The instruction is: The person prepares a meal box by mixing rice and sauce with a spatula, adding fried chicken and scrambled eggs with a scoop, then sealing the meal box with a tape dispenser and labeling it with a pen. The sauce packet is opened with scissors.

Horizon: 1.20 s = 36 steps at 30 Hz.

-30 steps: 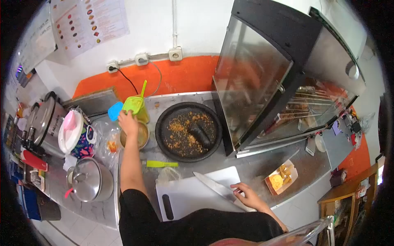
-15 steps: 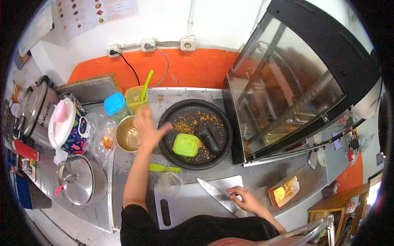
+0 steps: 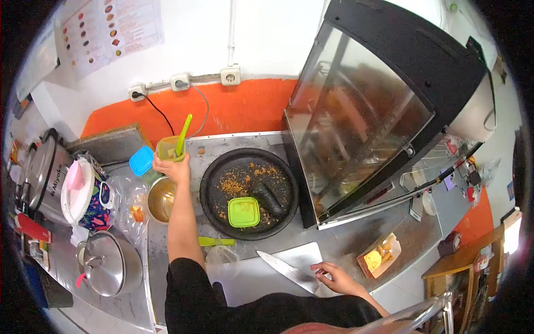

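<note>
My left hand point(image 3: 173, 168) is wrapped round the near side of a yellow-green container point(image 3: 167, 149), in which a lime spatula point(image 3: 184, 133) stands. Beside it are a blue-lidded tub point(image 3: 142, 161) and a metal bowl point(image 3: 158, 201). My right hand point(image 3: 332, 275) is over the knife point(image 3: 286, 269) on the white cutting board point(image 3: 253, 289), with its fingers curled and partly apart; it holds nothing visible. A black stone mortar point(image 3: 222, 161) holds orange crumbs, a dark pestle point(image 3: 269, 200) and a green-lidded box point(image 3: 243, 212).
A glass display case point(image 3: 361, 111) stands at the right, with a paper tray of food point(image 3: 379, 256) in front. On the left are a lidded steel pot point(image 3: 105, 264), a patterned container point(image 3: 92, 195) and a cooker point(image 3: 47, 178). A green utensil point(image 3: 217, 241) lies below the mortar.
My left hand has moved from above the metal bowl to the yellow-green container and taken hold of it. My right hand remains near the knife. The whole view has shifted slightly.
</note>
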Each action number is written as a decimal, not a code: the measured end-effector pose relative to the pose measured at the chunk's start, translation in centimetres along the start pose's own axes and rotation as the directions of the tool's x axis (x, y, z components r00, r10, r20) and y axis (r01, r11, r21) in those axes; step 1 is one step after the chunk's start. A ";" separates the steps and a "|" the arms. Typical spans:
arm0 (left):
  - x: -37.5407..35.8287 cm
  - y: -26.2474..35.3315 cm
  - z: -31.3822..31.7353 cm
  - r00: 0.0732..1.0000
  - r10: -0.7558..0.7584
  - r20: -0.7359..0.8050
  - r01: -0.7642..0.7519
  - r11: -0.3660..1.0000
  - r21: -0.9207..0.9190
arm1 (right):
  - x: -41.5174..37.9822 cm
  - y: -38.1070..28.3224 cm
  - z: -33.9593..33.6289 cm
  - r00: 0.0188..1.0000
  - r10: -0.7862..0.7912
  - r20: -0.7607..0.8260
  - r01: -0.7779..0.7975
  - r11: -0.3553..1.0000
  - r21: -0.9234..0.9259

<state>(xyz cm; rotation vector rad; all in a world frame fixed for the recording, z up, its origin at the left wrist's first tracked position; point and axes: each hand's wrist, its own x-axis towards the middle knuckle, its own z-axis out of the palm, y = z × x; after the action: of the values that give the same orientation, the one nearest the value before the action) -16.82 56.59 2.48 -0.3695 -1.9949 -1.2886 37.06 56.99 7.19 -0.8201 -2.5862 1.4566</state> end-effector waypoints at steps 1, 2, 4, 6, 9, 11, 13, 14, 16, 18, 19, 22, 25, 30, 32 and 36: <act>0.1 0.3 -0.4 1.000 0.008 -0.001 -0.008 1.000 -0.004 | -0.1 0.1 -0.1 1.000 -0.004 -0.007 0.004 1.000 0.005; 0.1 0.7 -1.0 0.992 0.121 -0.022 -0.121 0.992 -0.026 | -0.1 0.1 -0.1 1.000 0.016 -0.007 -0.016 1.000 0.020; 0.1 1.9 -2.1 0.971 0.237 -0.041 -0.239 0.970 -0.048 | 0.3 -0.1 -0.4 1.000 -0.025 0.002 0.025 1.000 -0.003; -0.4 5.2 -4.6 0.968 0.240 -0.077 -0.252 0.928 -0.273 | 1.7 -1.2 -0.6 0.992 -0.126 -0.022 0.126 0.992 -0.003; -2.3 11.3 -11.4 0.883 0.463 -0.079 -0.463 0.829 -0.313 | 4.1 -4.2 -0.3 0.938 -0.279 -0.207 0.316 0.933 0.172; -5.2 14.7 -14.8 0.870 0.492 -0.027 -0.433 0.738 -0.518 | 5.7 -7.2 -0.5 0.901 -0.346 -0.262 0.432 0.775 0.462; -9.2 17.6 -17.9 0.863 0.505 -0.021 -0.393 0.645 -0.656 | 5.7 -10.3 -1.0 0.903 -0.283 -0.323 0.422 0.725 0.544; -11.2 18.5 -19.8 0.764 0.579 0.285 -0.334 0.733 -0.593 | 5.5 -10.5 -1.0 0.910 -0.238 -0.339 0.396 0.739 0.545; -17.1 19.2 -21.2 0.895 0.413 0.168 -0.186 0.688 -0.702 | 4.2 -10.6 -1.0 0.894 -0.147 -0.424 0.376 0.761 0.529; -22.2 18.0 -22.8 0.823 0.454 0.341 -0.120 0.726 -0.677 | 1.6 -8.9 -1.8 0.805 -0.286 -0.519 0.464 0.850 0.251; -24.3 17.6 -23.8 0.743 0.470 0.476 -0.072 0.764 -0.642 | 0.0 -7.8 -2.3 0.703 -0.465 -0.538 0.510 0.857 -0.074; -27.7 20.2 -25.8 0.799 0.525 0.294 -0.133 0.631 -0.765 | -5.5 -6.5 -4.5 0.811 -0.421 -0.406 0.452 0.892 -0.023; -28.8 24.5 -27.6 0.770 0.636 0.054 -0.340 0.480 -0.809 | -8.4 -4.0 -5.3 0.798 -0.511 -0.320 0.510 0.855 -0.095; -32.9 27.1 -28.6 0.695 0.709 0.120 -0.302 0.440 -0.845 | -11.6 -0.2 -6.1 0.895 -0.228 -0.384 0.330 0.917 0.224; -34.1 26.6 -29.1 0.668 0.714 0.208 -0.270 0.493 -0.827 | -12.9 2.1 -6.5 0.929 -0.067 -0.364 0.253 0.833 0.493; -36.3 27.6 -29.4 0.640 0.708 0.297 -0.239 0.551 -0.799 | -14.8 5.4 -7.5 0.928 0.155 -0.340 0.224 0.497 0.838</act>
<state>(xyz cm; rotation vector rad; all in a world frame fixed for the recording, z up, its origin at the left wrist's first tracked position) 36.87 48.55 2.55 -1.8211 -1.4996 -1.5981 54.30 58.03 9.90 -0.7370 -1.2345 2.0126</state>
